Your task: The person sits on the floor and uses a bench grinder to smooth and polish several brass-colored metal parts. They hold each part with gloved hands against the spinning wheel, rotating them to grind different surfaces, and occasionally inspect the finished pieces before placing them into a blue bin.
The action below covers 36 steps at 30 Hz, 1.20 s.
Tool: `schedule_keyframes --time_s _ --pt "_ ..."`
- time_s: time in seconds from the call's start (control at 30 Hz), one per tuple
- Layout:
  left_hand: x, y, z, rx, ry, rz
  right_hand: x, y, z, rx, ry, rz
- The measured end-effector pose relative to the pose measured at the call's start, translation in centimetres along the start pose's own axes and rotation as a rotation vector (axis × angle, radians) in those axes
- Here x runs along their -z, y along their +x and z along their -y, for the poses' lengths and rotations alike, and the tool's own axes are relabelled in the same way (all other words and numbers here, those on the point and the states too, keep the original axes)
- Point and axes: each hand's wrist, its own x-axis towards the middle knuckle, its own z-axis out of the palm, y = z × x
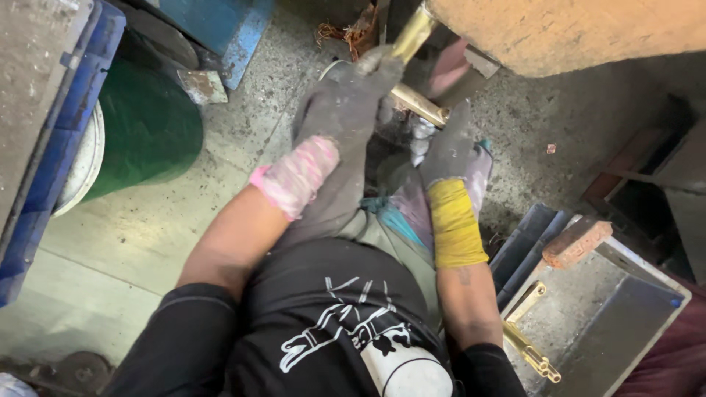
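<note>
Below, seen from my head camera: a seated worker at a concrete floor, both hands gloved.
Left hand: my left hand, in a grey glove with a pink cuff, is wrapped around a brass rod, fingers closed tight, apparently to steady it as it angles up toward the tan block.
Right hand: my right hand, grey glove with a yellow cuff, rests beside a second brass piece; I cannot tell whether its fingers close on it.
Brass work: both pieces sit just ahead of my knees, between the hands, kept low and close for control.
Right side: more brass parts lie in a metal tray, a brick on its rim.
Left side: a green drum beside a blue frame.
</note>
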Motion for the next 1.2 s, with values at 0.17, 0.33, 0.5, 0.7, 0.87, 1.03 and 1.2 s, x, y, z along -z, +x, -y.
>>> schedule_keyframes --time_s 0.17,0.33,0.5,0.7,0.87,1.03,1.2 --pt "0.9 -0.3 -0.5 0.030 0.113 -0.038 -1.8 0.3 -2.1 0.031 0.533 0.163" --pt "-4.9 3.4 1.9 0.077 -0.562 0.061 0.9 0.7 -2.0 -0.510 0.810 0.136" --pt "-6.7 4.3 3.3 0.194 -0.561 0.095 1.9 1.2 -0.9 -0.580 0.630 0.061" --pt "-1.1 1.5 0.2 0.062 -0.117 -0.023 -1.6 2.0 -1.0 -0.649 0.854 0.219" --pt "-2.5 2.3 0.1 0.087 -0.110 -0.017 -1.1 2.2 -1.8 -0.388 0.477 0.262" --pt "-6.5 4.7 0.0 0.182 -0.370 0.110 1.2 2.8 -3.1 -0.356 0.545 0.200" --pt "-4.1 2.5 -2.1 0.306 -0.061 -0.042 -0.7 3.4 -2.7 -0.111 0.188 0.383"
